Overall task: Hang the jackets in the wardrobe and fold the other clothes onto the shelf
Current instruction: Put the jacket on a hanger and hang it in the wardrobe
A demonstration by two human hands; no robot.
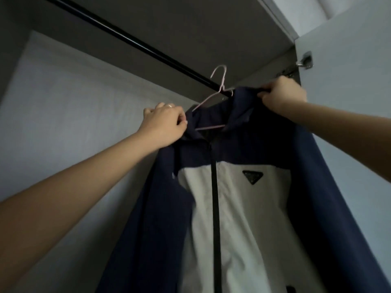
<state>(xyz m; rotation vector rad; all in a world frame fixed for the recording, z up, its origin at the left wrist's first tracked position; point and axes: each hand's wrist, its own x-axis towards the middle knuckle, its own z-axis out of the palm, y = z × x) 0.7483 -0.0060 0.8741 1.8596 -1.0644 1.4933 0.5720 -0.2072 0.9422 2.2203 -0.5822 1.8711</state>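
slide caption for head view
Left hand and right hand hold a navy-and-white jacket on a pink hanger at the wardrobe rail

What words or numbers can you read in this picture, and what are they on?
Black triangle badge on the chest of the jacket: any writing on it is too blurred to read.
Everywhere else: no words, numbers or signs show.

Smooth matt cloth jacket [232, 208], thin pink wire hanger [220, 81], glossy black rail [127, 37]
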